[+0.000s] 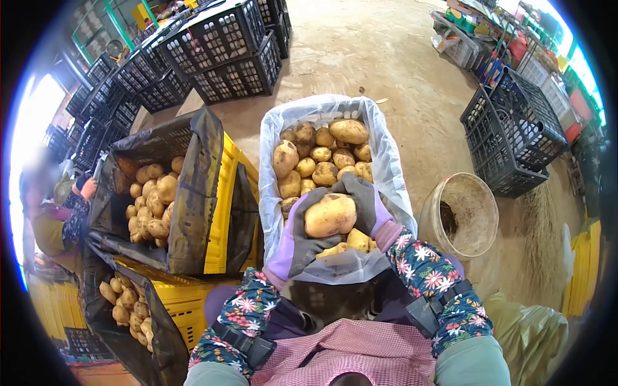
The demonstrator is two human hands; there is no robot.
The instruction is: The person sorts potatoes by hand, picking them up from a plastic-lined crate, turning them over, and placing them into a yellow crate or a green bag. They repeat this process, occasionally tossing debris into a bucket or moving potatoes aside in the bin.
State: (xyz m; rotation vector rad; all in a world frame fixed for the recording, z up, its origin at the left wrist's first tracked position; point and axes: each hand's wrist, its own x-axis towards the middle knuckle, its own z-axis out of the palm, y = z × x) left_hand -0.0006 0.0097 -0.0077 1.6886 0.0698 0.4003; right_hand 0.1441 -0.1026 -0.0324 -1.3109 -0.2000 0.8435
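Large potato [330,215] cupped between left hand [296,235] and right hand [362,196]

Ahead of the hands, a broad stretch of earth-coloured floor [335,64]. Far off to the forward left, stacks of black crates [225,61]; to the forward right, more crates in black mesh [508,128].

Nearer, to the left of the left hand, a yellow crate [222,212] with a dark liner, holding potatoes. Closer to the body on that same side, a second yellow crate [172,309], likewise dark-lined and filled. Directly below the hands, extending forward, a container with a translucent white liner [394,186], with a pile of potatoes [325,172] inside. To the right of the right hand, an open bucket [483,215], dirty within.

Between both palms, touching each, the large potato, just above the near part of the pile; long axis running roughly crosswise, from hand to hand. Neither hand clearly nearer. Left glove curled round the left end and underside, thumb along the upper edge; right glove bent about the far right side, fingers partly hidden. Gap between palms only as wide as the potato. Contact with the pile below: impossible to tell.
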